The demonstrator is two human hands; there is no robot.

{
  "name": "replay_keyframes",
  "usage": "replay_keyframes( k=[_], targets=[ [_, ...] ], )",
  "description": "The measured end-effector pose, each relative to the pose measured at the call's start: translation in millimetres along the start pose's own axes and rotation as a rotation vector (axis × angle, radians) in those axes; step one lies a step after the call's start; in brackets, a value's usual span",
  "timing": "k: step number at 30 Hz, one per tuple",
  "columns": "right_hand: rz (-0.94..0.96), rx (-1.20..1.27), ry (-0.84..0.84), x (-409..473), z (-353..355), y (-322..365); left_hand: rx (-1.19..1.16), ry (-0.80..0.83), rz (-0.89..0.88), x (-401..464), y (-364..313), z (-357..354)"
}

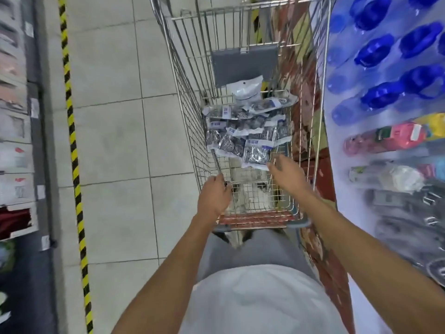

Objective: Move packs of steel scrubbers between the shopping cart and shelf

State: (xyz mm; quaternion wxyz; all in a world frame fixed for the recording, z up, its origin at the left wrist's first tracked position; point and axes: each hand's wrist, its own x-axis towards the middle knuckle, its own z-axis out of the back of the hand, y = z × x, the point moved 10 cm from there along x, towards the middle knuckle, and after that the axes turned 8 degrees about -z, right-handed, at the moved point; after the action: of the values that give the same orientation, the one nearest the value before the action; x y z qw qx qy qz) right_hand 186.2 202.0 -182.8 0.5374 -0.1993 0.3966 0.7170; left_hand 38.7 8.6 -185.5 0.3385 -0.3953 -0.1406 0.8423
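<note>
Cart: my shopping cart (pixel 190 97) is made of wire and stands right in front of me.
Packs: the packs of steel scrubbers (pixel 245 131) lie in a messy pile in the middle of the cart floor, reaching toward its right wall.
Nearest pack: one scrubber pack (pixel 256 155) lies at the near edge of the pile.
Left hand: my left hand (pixel 214 194) is by the cart's left wall, near the near end. It is blurry, so I cannot tell if it holds the wire.
Right hand: my right hand (pixel 287 174) is spread, holding nothing, just beside the nearest pack.
Shelf: the shelf (pixel 395 150) on my right has blue bottles (pixel 375 51).
</note>
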Motion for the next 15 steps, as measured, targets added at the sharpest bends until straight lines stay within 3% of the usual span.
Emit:
replay_keyframes(
  k=[11, 15],
  targets=[
    [-0.434, 0.470, 0.049, 173, -47, -55, -0.211, 0.131, 0.201, 205, 46, -44],
    [-0.520, 0.507, 0.046, 211, -72, -77, -0.276, 0.133, 0.298, 261, 71, -59]
  ],
)
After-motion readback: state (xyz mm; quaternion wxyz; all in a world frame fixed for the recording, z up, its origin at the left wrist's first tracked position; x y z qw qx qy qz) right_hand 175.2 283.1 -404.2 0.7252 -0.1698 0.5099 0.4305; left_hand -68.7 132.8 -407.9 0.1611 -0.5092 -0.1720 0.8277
